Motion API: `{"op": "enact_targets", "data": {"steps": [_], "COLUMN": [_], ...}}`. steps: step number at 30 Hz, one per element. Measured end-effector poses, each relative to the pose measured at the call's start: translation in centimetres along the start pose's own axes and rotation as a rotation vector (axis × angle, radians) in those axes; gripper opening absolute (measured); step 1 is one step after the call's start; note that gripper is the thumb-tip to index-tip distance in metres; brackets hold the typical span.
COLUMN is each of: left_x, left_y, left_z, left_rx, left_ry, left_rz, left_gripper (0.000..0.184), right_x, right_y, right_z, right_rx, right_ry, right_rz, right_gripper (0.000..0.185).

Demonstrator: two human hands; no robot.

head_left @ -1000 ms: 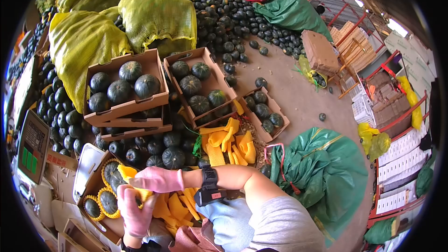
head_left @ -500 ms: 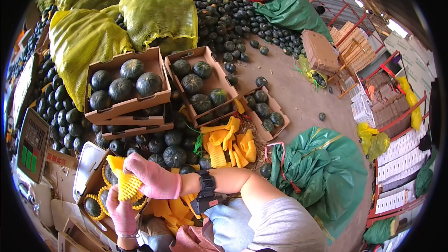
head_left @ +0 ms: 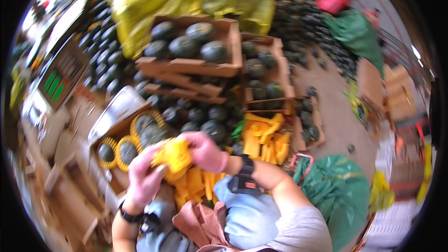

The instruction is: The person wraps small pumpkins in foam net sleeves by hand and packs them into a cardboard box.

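My left hand [head_left: 143,177] and my right hand [head_left: 204,151], both in pink gloves, pinch a bunched yellow foam net sleeve [head_left: 175,158] between them. Motion blur hides whether anything is inside it. Just beyond my left hand is a cardboard box [head_left: 117,183] holding several dark green squash. Yellow foam nets surround some of these, such as the squash [head_left: 107,153] at the left end; another squash [head_left: 155,134] beside them looks bare. Flat yellow foam sleeves [head_left: 193,185] lie under my hands by my lap.
An open carton of squash [head_left: 191,67] sits on stacked cartons ahead, with more cartons [head_left: 275,72] to its right. More foam sleeves [head_left: 265,137] lie right of centre. A green sack [head_left: 336,191] stands at my right, a digital scale [head_left: 60,77] at far left.
My view has swung left, so the scene sits further right. Both hands have come nearer my lap, and the foam sleeve, stretched out before, is now bunched between them.
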State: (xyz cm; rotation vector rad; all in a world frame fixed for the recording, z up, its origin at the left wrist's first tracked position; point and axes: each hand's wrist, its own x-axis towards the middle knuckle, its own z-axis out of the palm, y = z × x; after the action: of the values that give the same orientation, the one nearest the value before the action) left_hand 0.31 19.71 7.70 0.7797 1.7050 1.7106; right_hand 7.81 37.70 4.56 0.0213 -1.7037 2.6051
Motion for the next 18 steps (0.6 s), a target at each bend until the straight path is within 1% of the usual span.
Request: {"op": "enact_targets", "data": {"steps": [1, 2, 3, 4, 5, 6, 7, 9, 10, 11, 13, 14, 15, 17, 18], "left_x": [0.3, 0.7, 1.1, 1.4, 1.0, 1.0, 0.8, 0.9, 0.7, 0.4, -0.2, -0.6, -0.6, -0.6, -1.2], "left_y": [-0.2, -1.1, -2.0, -2.7, -2.9, -3.9, -4.2, -4.2, -4.3, -4.5, -4.4, -5.1, -5.7, -4.5, -4.7], "left_z": [-0.2, 0.0, -0.1, -0.1, -0.2, 0.0, -0.1, -0.1, -0.2, -0.7, -1.4, -2.1, -2.9, -4.6, -4.7], "left_rx": [0.120, 0.241, 0.288, 0.304, 0.336, 0.276, 0.297, 0.246, 0.164, 0.048, -0.229, -0.359, -0.359, -0.335, -0.372], "left_ry": [0.028, 0.097, 0.106, 0.146, 0.172, 0.224, 0.218, 0.178, 0.078, -0.049, -0.313, -0.520, -0.744, -0.877, -0.628], "left_rz": [0.158, 0.308, 0.434, 0.499, 0.477, 0.516, 0.537, 0.596, 0.508, 0.340, 0.116, 0.014, -0.028, -0.231, -0.233], "left_gripper": [0.030, 0.026, 0.027, 0.027, 0.029, 0.031, 0.032, 0.029, 0.026, 0.022, 0.018, 0.021, 0.025, 0.026, 0.025], "right_x": [0.1, 0.7, 0.8, 0.8, 0.5, 0.3, 0.4, 0.0, 0.3, 0.2, -0.2, -0.5, -0.6, -2.0, -2.2], "right_y": [1.0, 0.8, -0.1, -0.2, 0.0, 0.3, 0.7, 1.2, 0.8, 0.8, 0.5, -0.1, -0.2, -0.3, -1.0], "right_z": [-0.2, 0.3, 1.1, 1.5, 1.0, 0.4, 0.0, 0.1, 0.2, 0.0, -0.4, -0.2, -0.2, -1.7, -0.8], "right_rx": [-0.066, -0.150, -0.055, 0.026, -0.104, -0.180, -0.262, -0.160, -0.312, -0.369, -0.488, -0.247, 0.152, 0.305, 0.289], "right_ry": [0.089, 0.081, 0.115, 0.135, 0.064, 0.014, -0.027, 0.059, 0.073, 0.043, -0.012, -0.067, -0.162, -0.403, -0.426], "right_rz": [0.007, -0.110, -0.021, 0.078, 0.128, 0.082, 0.028, 0.046, -0.008, -0.009, -0.016, 0.106, 0.204, 0.518, 0.672], "right_gripper": [0.025, 0.032, 0.034, 0.030, 0.024, 0.019, 0.015, 0.009, 0.012, 0.013, 0.015, 0.014, 0.011, 0.019, 0.037]}}
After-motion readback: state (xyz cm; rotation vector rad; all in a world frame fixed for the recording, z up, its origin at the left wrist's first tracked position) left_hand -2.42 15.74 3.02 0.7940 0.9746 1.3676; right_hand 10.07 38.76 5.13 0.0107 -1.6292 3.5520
